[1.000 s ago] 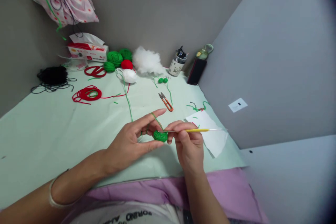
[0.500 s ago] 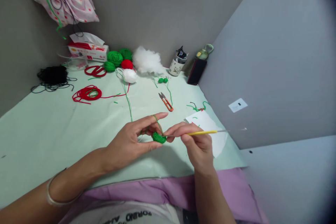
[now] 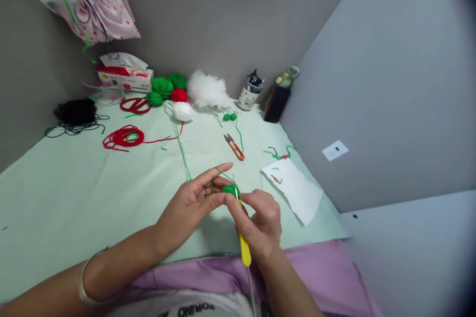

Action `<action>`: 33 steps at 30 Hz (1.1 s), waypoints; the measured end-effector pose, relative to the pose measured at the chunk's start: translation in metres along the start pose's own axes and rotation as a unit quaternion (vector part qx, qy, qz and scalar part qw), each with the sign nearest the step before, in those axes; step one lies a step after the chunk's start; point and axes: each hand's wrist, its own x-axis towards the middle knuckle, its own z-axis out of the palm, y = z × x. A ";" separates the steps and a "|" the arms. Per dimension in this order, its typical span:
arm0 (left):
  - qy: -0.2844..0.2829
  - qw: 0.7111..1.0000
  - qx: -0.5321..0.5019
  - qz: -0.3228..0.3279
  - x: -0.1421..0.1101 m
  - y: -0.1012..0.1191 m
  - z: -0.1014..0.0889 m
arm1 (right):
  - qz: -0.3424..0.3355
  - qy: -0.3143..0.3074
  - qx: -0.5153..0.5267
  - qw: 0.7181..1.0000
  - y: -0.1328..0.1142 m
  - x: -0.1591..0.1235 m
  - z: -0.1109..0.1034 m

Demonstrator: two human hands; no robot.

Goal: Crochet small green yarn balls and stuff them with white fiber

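Pinched in my left hand (image 3: pixel 199 193) is a small green crochet piece (image 3: pixel 230 189). Green yarn (image 3: pixel 185 158) comes across the table to this hand and loops over its raised index finger. My right hand (image 3: pixel 260 220) is closed around a crochet hook (image 3: pixel 244 250) with a yellow grip. The metal tip of the hook is at the crochet piece, and its handle end points down toward my body. Fingers partly cover the piece, so I cannot tell which stitch the hook is in.
Orange thread snips (image 3: pixel 234 147) lie beyond my hands. White paper (image 3: pixel 293 190) with yarn scraps is to the right. Farther back are green yarn balls (image 3: pixel 162 87), white stuffing (image 3: pixel 208 90), a pen cup (image 3: pixel 250 96), a phone (image 3: pixel 277 103), red yarn (image 3: pixel 124 136) and black yarn (image 3: pixel 77 111).
My right hand has turned the hook from pointing sideways to nearly upright, its handle now toward my body. The crochet piece has shifted slightly up and right in my left hand.
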 end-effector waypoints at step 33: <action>-0.093 0.995 -0.012 -0.044 0.006 0.007 -0.013 | 0.346 0.037 0.442 0.827 0.001 0.015 0.002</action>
